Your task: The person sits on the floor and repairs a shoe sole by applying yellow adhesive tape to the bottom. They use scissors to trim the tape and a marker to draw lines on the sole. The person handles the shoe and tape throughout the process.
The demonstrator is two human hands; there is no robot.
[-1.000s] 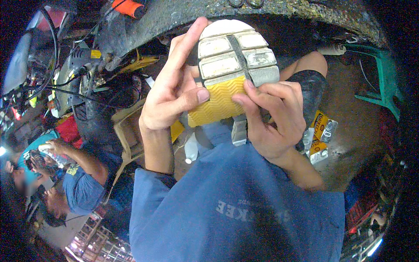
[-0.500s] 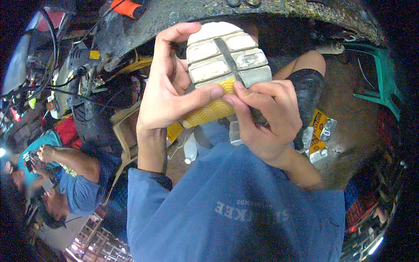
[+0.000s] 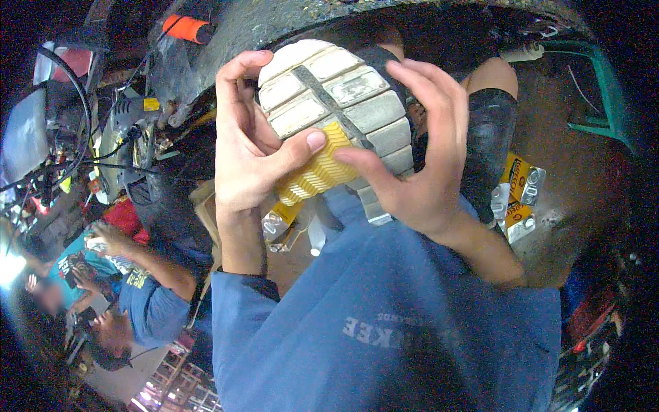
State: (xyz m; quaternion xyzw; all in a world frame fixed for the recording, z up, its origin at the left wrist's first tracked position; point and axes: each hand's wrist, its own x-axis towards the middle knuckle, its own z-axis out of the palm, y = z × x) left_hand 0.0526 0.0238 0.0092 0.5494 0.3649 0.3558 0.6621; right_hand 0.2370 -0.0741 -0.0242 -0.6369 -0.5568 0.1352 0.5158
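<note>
The person's blue shirt (image 3: 398, 295) is seen across the bottom, and a dark, rough bench (image 3: 288, 24) is seen across the top. Two other people (image 3: 161, 312) are seen at the lower left. Part of a green frame (image 3: 607, 82) is seen at the far right.

A shoe sole (image 3: 381, 113) is held up in the middle, over the shirt, with its round end up and its bottom in full view. It is made of white and grey blocks, split by a dark line. It is gripped by the left hand (image 3: 250, 147): its left edge is held by curled fingers, and a yellow zigzag patch (image 3: 319, 172) is pressed by the thumb. The right hand (image 3: 425, 154) is spread wide. The patch's edge is met by its thumb, and its fingers are put by the sole's right side; whether they grip cannot be told.

Yellow and silver packs (image 3: 518, 182) are seen near the right knee (image 3: 493, 79). An orange roll (image 3: 182, 29) is seen at the upper left.
</note>
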